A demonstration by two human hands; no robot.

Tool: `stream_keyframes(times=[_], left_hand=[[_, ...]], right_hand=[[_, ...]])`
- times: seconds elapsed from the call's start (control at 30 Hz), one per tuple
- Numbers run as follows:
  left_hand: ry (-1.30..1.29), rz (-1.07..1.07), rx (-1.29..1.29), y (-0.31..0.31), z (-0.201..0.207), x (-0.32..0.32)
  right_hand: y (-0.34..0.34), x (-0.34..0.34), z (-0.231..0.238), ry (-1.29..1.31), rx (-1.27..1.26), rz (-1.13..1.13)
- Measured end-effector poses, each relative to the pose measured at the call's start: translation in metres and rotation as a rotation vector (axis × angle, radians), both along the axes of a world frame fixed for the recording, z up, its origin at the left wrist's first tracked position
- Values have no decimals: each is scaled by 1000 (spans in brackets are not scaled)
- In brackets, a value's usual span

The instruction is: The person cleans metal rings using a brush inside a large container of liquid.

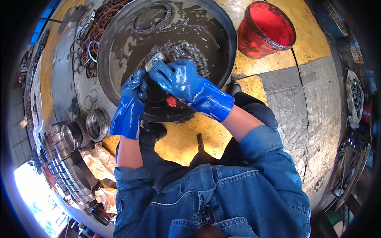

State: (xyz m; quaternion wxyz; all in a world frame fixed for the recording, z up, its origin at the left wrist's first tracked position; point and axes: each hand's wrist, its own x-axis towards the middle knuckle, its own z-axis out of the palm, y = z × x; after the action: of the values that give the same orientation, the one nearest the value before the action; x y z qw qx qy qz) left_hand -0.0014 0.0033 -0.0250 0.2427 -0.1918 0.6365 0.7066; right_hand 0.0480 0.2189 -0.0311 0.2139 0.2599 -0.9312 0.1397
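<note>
A wide round dark tub (107, 51) of murky liquid stands in front of me. Over it, my right hand (174, 77), in a blue rubber glove, grips what looks like a flat brush (154, 60) with a pale metal band. Beside it, my left hand (134, 85), gloved the same way, has its fingers curled; whatever they hold is hidden. A red piece (171, 101) shows beneath my right glove, possibly a handle end. Past my hands, a heap of shiny grey metal pieces (190, 53) sits in the liquid. Several thin rings (154, 29) lie at the tub's far side.
A red bucket (254, 37) stands right of the tub. Rusty rings (104, 18) are heaped at the far left. Nearer on the left are stacked metal rings (98, 125), a row of cylindrical parts (65, 158) and brown paper (99, 160). Shelves with parts line the right.
</note>
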Motion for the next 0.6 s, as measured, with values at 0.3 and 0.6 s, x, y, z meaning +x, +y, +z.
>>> stream_keyframes(times=[0.3,0.6], left_hand=[[195,-136,268,-10,7,-2],[276,22,356,-15,-6,-8]], right_hand=[[13,-20,-19,-675,-735,-557],[0,18,-21,-1357,-1685,-150]])
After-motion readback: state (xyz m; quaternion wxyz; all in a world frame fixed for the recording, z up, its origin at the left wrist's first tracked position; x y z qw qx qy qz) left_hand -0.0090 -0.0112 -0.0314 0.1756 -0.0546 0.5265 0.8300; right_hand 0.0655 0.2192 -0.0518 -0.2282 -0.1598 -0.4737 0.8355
